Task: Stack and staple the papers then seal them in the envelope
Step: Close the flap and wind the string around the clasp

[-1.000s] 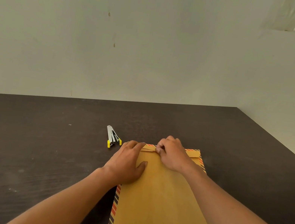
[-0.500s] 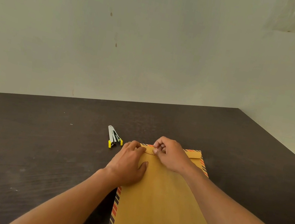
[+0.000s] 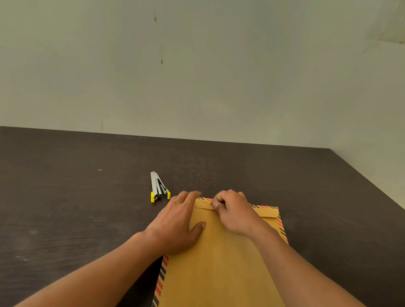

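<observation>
A large brown envelope (image 3: 221,286) with a red and dark striped border lies flat on the dark table, its flap end pointing away from me. My left hand (image 3: 177,226) lies flat on the envelope's upper left part, fingers spread, pressing it down. My right hand (image 3: 233,213) is curled at the far edge, its fingertips pinched on the folded flap (image 3: 264,212). No papers are visible; whether they are inside the envelope cannot be told. A small silver stapler (image 3: 157,191) with yellow ends lies just left of the envelope.
The dark wooden table (image 3: 51,208) sits in a corner, with pale walls along its back and right sides. Its right edge runs diagonally close to the envelope.
My right hand has slid slightly left along the flap's edge. My left hand stays pressed in the same place on the envelope.
</observation>
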